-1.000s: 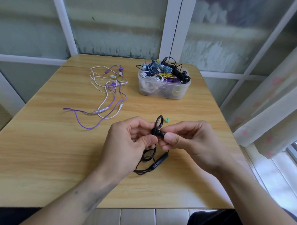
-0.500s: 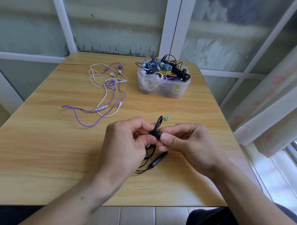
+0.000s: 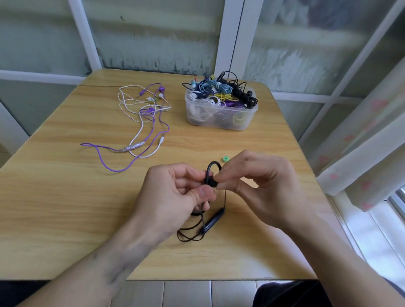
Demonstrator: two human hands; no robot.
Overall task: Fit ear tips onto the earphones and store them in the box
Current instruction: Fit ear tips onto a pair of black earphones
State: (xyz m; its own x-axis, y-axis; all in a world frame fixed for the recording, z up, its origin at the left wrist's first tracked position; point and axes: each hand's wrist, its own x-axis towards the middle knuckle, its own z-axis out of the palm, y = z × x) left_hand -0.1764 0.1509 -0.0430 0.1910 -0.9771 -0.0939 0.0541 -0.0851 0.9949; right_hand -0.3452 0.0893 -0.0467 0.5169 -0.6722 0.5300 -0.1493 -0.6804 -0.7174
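A black earphone (image 3: 210,176) with an ear hook is held above the table between both hands. My left hand (image 3: 173,201) pinches its body from the left with thumb and fingers. My right hand (image 3: 261,185) pinches its tip end from the right; the ear tip itself is hidden by my fingertips. The black cable with its inline remote (image 3: 212,221) hangs down and coils on the table. A loose green ear tip (image 3: 225,158) lies just beyond my right hand. The clear plastic box (image 3: 221,122), heaped with tangled earphones, stands at the back.
White and purple earphones (image 3: 147,123) lie tangled on the wooden table (image 3: 59,194) at the back left. Window frames ring the far side, and a curtain (image 3: 370,150) hangs past the table's right edge.
Both hands stay on the black earphone. My right hand has turned, its fingers now spread and raised, pinching from the right. The ear hook stands more upright.
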